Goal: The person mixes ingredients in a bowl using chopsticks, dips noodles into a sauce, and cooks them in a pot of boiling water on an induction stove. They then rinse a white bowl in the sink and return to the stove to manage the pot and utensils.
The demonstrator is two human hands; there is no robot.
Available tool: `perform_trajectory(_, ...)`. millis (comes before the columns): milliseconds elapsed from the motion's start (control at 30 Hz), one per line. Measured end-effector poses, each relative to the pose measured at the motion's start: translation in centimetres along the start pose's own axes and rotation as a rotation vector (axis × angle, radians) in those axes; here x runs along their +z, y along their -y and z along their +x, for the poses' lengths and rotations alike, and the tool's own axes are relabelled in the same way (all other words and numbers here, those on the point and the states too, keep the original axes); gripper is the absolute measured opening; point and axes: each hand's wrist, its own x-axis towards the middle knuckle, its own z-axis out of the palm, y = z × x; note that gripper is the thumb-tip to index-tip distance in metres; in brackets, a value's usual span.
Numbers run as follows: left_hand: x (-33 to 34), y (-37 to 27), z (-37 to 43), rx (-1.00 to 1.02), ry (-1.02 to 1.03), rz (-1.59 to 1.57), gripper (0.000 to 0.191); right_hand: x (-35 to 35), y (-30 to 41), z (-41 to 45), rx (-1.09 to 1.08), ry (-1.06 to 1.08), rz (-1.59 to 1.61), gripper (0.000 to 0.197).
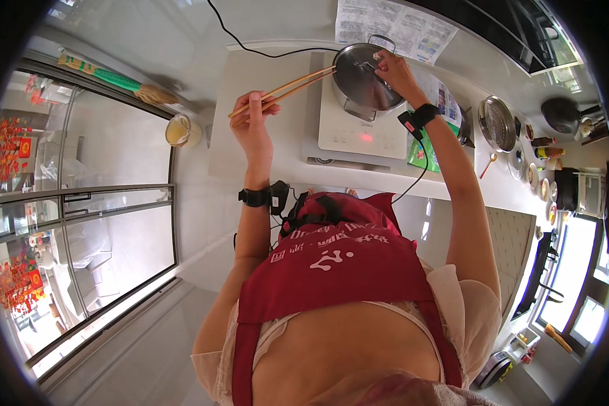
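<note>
My left hand grips a pair of long wooden chopsticks, whose tips reach the left rim of a steel pot. The pot stands on a white Midea induction cooktop with a red light lit on its panel. A glass lid lies over the pot. At the lid's right part is my right hand, its fingers bent around the metal handle, with a small pale thing by the fingertips. Whatever the pot holds cannot be made out.
Printed paper lies behind the pot, and a black cable runs to the cooktop. A green packet, a perforated steel steamer tray, a spoon and several small dishes line the right counter. At left is a yellowish container.
</note>
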Motion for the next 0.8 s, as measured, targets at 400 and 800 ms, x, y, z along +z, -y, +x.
perform_trajectory(400,-0.4,-0.6,1.7,0.044,-0.038,0.031,0.030,-2.1,1.3,1.5,-0.052,0.016,-0.131,0.047)
perform_trajectory(800,6.0,2.7,2.3,0.007,0.287,0.173,0.026,-17.3,1.6,-7.3,0.144,-0.120,-0.197,0.049)
